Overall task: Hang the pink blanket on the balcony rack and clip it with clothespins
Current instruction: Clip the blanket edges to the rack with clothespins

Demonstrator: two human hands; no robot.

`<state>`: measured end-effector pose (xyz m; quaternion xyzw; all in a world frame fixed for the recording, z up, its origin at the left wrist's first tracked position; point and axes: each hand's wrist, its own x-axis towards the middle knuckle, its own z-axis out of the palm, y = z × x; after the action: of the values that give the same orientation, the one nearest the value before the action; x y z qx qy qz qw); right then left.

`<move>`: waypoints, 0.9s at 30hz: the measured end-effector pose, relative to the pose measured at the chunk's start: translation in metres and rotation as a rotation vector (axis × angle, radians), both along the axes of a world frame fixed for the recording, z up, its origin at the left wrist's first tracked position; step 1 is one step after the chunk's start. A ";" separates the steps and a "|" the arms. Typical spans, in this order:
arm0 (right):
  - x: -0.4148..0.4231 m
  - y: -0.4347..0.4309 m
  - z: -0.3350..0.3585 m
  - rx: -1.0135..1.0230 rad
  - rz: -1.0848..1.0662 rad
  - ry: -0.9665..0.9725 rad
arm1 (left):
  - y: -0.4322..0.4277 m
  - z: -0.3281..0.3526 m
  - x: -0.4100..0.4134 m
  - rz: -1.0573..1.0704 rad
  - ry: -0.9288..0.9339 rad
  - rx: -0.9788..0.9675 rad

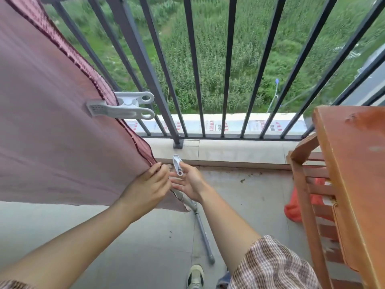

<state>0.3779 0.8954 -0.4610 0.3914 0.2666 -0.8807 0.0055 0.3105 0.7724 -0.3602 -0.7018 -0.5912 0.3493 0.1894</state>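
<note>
The pink blanket (52,130) hangs over the rack and fills the left half of the view. A large white clothespin (123,106) is clamped on its dark-stitched right edge. My left hand (146,185) pinches the blanket's lower right corner. Right beside it, my right hand (190,182) holds a second white clothespin (177,164) upright between thumb and fingers, close to that corner. A grey leg of the rack (201,224) slants down to the floor below the hands; the rest of the rack is hidden by the blanket.
The dark metal balcony railing (193,69) stands just behind, on a tiled ledge (229,151). A brown wooden table (354,174) crowds the right side, with an orange-red bag (295,207) under it. My shoe (195,277) is on the concrete floor.
</note>
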 end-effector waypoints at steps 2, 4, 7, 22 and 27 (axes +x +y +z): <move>-0.004 0.003 -0.001 -0.007 0.019 -0.002 | 0.001 0.002 0.002 0.058 0.033 0.030; -0.007 0.004 -0.001 -0.008 0.041 -0.016 | 0.006 0.004 0.004 0.108 0.058 0.078; -0.009 0.004 -0.002 -0.025 0.037 -0.034 | 0.015 0.004 0.012 0.198 0.073 -0.002; 0.026 0.016 -0.013 -0.015 -0.034 -0.055 | 0.071 0.013 0.033 0.691 0.047 -0.194; 0.019 0.002 -0.012 0.024 0.035 -0.077 | 0.076 0.022 0.027 0.696 0.006 -0.230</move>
<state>0.3965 0.8971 -0.4731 0.4204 0.2834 -0.8615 0.0266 0.3370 0.8486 -0.3383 -0.4742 -0.7510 0.4591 -0.0191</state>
